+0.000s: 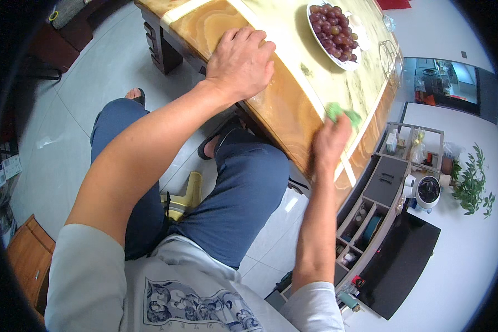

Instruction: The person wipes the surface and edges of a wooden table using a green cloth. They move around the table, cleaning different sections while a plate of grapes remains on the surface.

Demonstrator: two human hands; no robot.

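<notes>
A green cloth lies bunched on the polished stone-topped table, and my right hand grips it near the table's corner, slightly blurred. My left hand rests on the brown border at the table's near edge, its fingers curled over the surface and holding nothing that shows. Beyond both hands stands a white plate heaped with red grapes. A pale object, not clear in kind, sits behind the plate.
A yellow plastic stool is partly visible on the tiled floor between my legs. To the right stand a grey shelf cabinet, a white fan, a black television and a leafy plant. A wooden cabinet is at lower left.
</notes>
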